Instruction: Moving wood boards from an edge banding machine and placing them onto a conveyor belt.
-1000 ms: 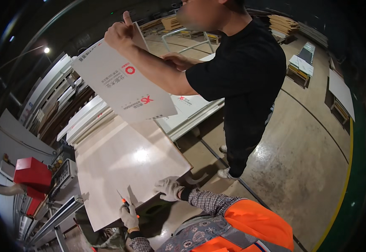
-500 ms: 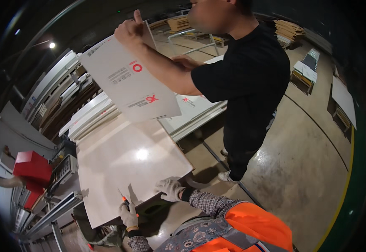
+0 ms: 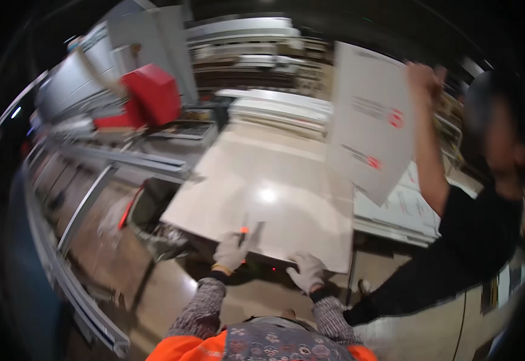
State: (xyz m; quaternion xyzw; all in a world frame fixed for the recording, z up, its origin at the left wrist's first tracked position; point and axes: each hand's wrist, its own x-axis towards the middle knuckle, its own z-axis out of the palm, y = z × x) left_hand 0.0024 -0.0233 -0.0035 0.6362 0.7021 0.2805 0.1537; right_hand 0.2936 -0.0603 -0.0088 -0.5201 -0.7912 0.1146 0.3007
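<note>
Big pale panel [image 3: 274,186] lying flat mid-frame, long axis running from lower centre toward the upper middle, near edge right at both gloves. Left hand [image 3: 231,251] on that edge, curled round a small orange-tipped tool [image 3: 245,231] pointing up onto the sheet; right hand [image 3: 308,272] just beside it, fingers loosely curled at the lip, grip hard to tell. Printed white sheet [image 3: 370,120] held up by a co-worker's hand [image 3: 422,78] at upper right, well apart.

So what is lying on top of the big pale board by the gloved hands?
On the board only a small tool with an orange tip shows, in the left hand. The right hand rests at the near edge. Beneath the hands nothing can be seen.
</note>
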